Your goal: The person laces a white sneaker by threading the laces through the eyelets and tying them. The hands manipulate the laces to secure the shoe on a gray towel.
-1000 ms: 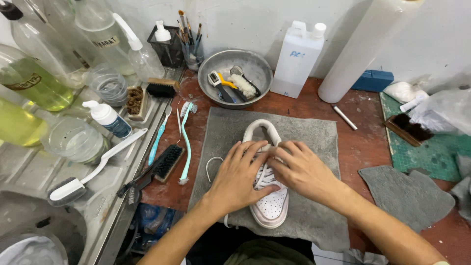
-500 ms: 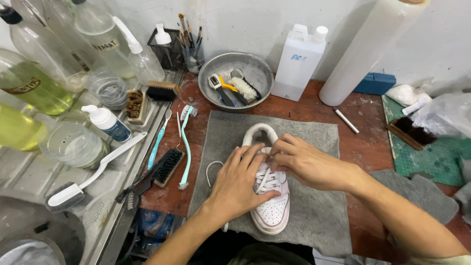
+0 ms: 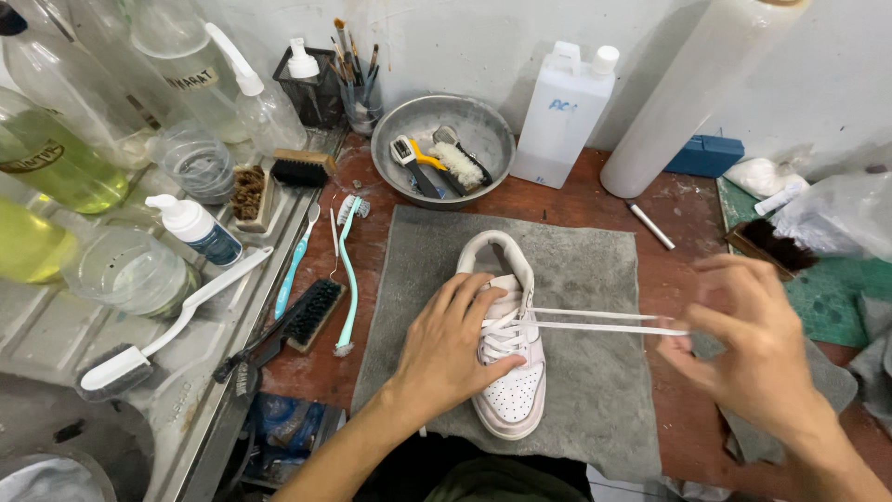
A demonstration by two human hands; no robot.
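Note:
A white sneaker [image 3: 510,395] lies on a grey cloth [image 3: 585,279], toe toward me. My left hand [image 3: 448,344] presses down on the shoe's left side and over its laces. My right hand [image 3: 751,344] is out to the right, blurred, pinching the white shoelace [image 3: 595,321], which runs taut in two strands from the eyelets to my fingers.
A metal bowl [image 3: 444,116] with brushes, a white jug [image 3: 565,112] and a roll of clear film [image 3: 683,93] stand at the back. Toothbrushes [image 3: 346,270] and scrub brushes [image 3: 307,316] lie left of the cloth. Bottles [image 3: 56,158] crowd the left; a green mat [image 3: 836,288] lies right.
My right hand has left the shoe and swung out to the right, drawing the lace taut. My left hand stays on the shoe.

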